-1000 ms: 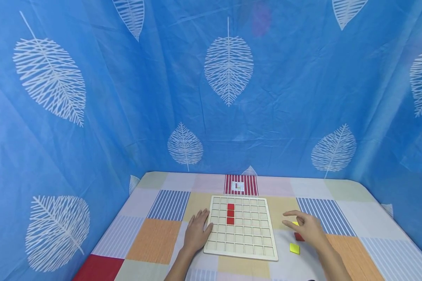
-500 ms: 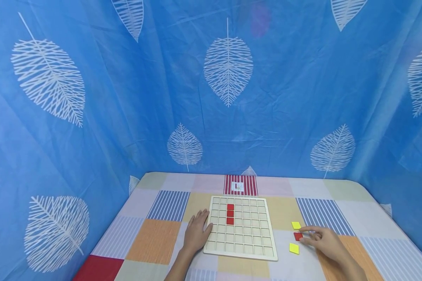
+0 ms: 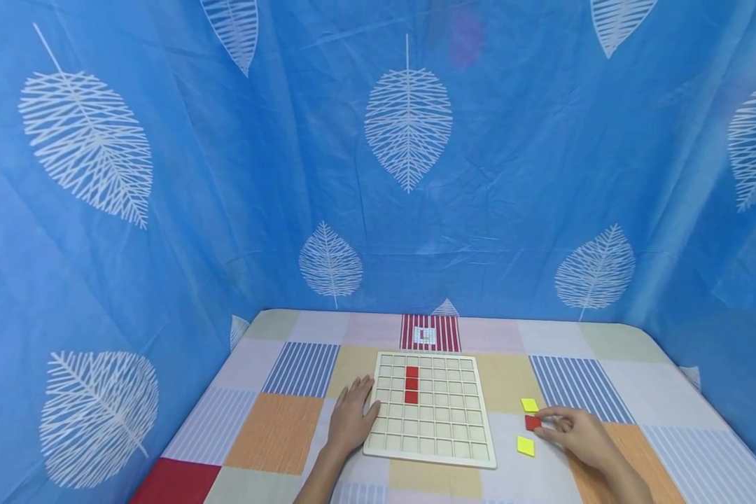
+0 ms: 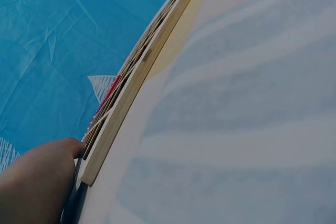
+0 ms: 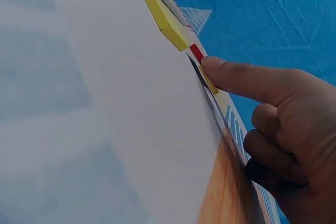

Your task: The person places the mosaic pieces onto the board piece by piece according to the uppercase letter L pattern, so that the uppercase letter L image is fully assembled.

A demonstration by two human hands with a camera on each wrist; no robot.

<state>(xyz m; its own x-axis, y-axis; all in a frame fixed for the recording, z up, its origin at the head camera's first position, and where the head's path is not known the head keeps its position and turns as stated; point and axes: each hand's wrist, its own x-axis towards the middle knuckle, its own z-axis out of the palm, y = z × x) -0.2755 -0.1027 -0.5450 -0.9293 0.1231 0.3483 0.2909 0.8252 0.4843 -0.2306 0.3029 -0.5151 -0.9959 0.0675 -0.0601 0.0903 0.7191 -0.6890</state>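
Loose red tile: one (image 3: 532, 423); lies right of the board, between two yellow tiles, at the left end of the right hand's reach; outline looks square, no long axis to tell.
Right hand: the nearer one (image 3: 577, 435); thumb and forefinger in a narrow pinch on the tile's right side; whether the tile is clear of the cloth cannot be told.
Left hand: well apart from the tile (image 3: 351, 414); fingers extended at the board's left edge, thumb resting over the rim, no tile held.
Yellow tiles: two; far tile (image 3: 529, 405), near tile (image 3: 526, 446), both flat.
Board: pale gridded tray (image 3: 430, 458), flat between the hands.
Seated red tiles: three (image 3: 411, 385), one column running near to far, left of the board's middle.
Pattern card: small, gridded (image 3: 425, 336), beyond the board's far edge.
Surface: patchwork cloth (image 3: 274, 428).
Room: blue curtain (image 3: 491, 210), white leaf motifs, at far, left and right.
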